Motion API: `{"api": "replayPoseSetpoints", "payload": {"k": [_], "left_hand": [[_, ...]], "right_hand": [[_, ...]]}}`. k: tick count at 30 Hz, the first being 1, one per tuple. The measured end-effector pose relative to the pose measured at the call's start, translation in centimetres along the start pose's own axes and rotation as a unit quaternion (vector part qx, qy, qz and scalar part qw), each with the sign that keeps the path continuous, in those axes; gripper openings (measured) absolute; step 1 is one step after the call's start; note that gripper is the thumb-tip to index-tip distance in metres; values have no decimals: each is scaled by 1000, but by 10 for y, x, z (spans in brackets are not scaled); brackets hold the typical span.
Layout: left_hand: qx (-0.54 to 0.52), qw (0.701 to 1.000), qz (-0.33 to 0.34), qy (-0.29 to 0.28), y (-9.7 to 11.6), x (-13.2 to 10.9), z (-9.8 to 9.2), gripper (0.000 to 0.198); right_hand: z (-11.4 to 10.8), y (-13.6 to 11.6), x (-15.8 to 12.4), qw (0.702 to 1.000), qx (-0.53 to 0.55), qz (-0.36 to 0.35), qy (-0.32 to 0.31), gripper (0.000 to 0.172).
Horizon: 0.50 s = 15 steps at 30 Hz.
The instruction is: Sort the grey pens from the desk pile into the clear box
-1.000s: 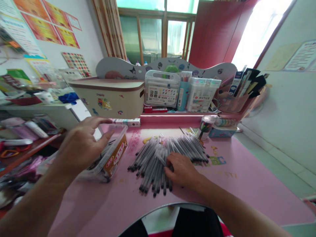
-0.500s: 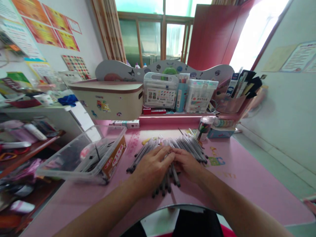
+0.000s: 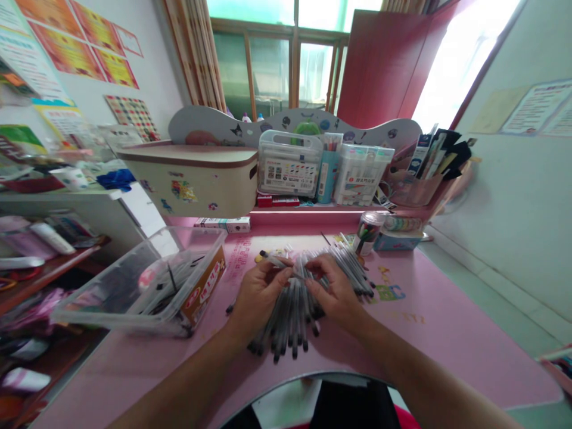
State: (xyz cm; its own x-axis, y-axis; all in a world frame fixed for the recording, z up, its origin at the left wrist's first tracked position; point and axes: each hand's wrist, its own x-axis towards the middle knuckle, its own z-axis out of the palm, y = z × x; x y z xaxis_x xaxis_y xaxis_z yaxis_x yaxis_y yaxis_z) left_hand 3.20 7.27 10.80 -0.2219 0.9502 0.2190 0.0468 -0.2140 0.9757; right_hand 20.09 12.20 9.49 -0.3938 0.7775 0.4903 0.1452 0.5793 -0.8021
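A heap of grey pens with black caps lies on the pink desk. My left hand curls round the left side of a bunch of them, and my right hand closes on the right side, the fingertips almost meeting over the top. More pens fan out loose behind my right hand. A clear plastic box with an orange label stands at the left, and several pens lie in it.
A cream storage box and clear marker cases stand on the raised shelf at the back. A small round tub and a blue box sit behind the pens. Cluttered shelves fill the left side. A white wall runs along the right.
My left hand left the plastic box and came across to the pens. Both hands have now drawn a bunch of pens together between them.
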Motion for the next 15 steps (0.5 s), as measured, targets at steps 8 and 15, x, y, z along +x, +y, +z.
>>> {"api": "replayPoseSetpoints", "payload": {"k": [8,15], "left_hand": [[-26,1000,-12,10,-3,-1,5,11],[-65,997,-2,-32,-2,1,5,8]], "right_hand": [[8,1,-3,991,-73,14,-112,15],[8,2,-5,991,2,30,-133,24]]}}
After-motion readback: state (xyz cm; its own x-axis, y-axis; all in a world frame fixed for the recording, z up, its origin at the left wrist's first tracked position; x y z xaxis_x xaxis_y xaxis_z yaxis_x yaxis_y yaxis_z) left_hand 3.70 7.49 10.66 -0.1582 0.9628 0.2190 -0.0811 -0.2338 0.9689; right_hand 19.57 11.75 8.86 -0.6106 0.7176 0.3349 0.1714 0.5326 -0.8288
